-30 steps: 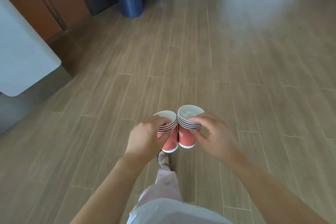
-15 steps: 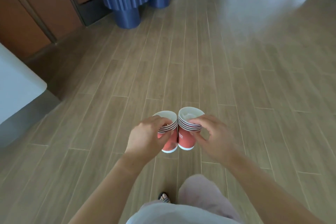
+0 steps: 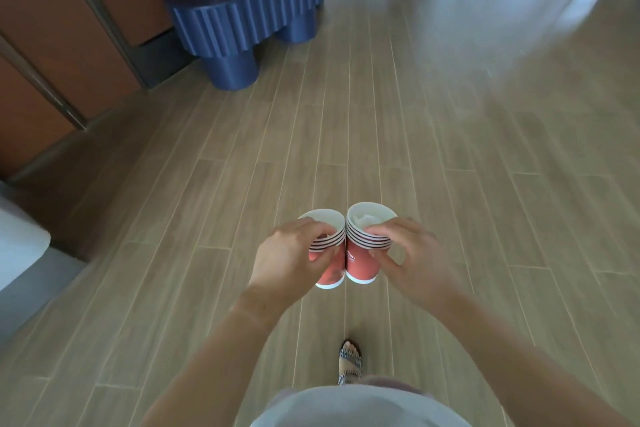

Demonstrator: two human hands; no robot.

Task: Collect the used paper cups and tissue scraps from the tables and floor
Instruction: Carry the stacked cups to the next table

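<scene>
Two stacks of cups hang at centre frame, side by side and touching, well above the floor [image 3: 485, 184]. The left hand [image 3: 291, 256] is curled round the left stack [image 3: 329, 276] near its rims. The right hand [image 3: 412, 260] pinches the right stack [image 3: 360, 265] the same way, with tissue [image 3: 367, 220] lying loose in its top cup. Gripped so high, I'd worry a lower nested cup could slip free. Any tilt might also spill the tissue. The table [image 3: 242, 17] at upper left could catch an elbow.
</scene>
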